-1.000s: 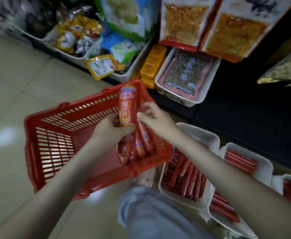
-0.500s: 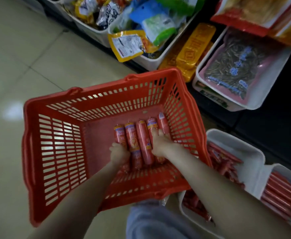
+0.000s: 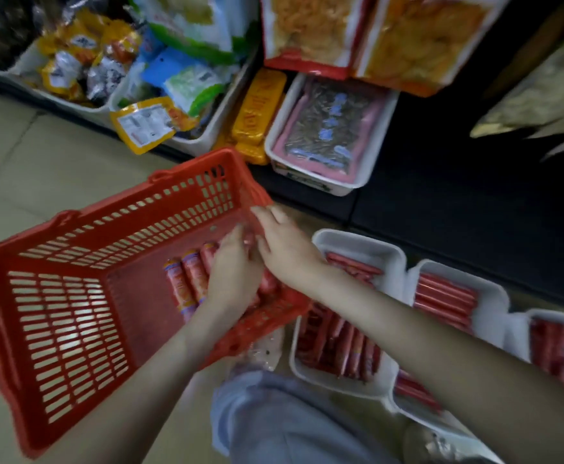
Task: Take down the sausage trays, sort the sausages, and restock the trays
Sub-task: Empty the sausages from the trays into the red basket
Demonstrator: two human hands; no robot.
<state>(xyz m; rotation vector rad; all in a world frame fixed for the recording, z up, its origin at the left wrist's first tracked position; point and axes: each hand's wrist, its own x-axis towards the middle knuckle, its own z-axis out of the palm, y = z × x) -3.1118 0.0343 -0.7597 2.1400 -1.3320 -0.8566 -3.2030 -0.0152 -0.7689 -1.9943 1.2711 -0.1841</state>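
Observation:
A red plastic basket (image 3: pixel 73 313) stands on the floor, and several red sausages (image 3: pixel 186 283) lie side by side on its bottom at the right end. My left hand (image 3: pixel 233 276) lies flat on the row with its fingers straight. Just to the right, my right hand (image 3: pixel 287 249) reaches over the basket's right wall with its fingers spread and touches the sausages there. Right of the basket, a white tray (image 3: pixel 360 246) on the floor holds more red sausages. A second tray (image 3: pixel 498 296) and a third tray (image 3: pixel 518 333) sit beyond it.
Low shelf bins hold snack packs (image 3: pixel 146 122), yellow packets (image 3: pixel 260 105) and a pink bag of seeds (image 3: pixel 327 128). Large bags hang above them. The dark shelf base (image 3: pixel 458 202) runs behind the trays. My knee in grey cloth (image 3: pixel 287 426) is below the basket.
The bundle of sausages I held above the basket now lies in a row on its bottom. Both hands have let go and shifted to the right end of the row.

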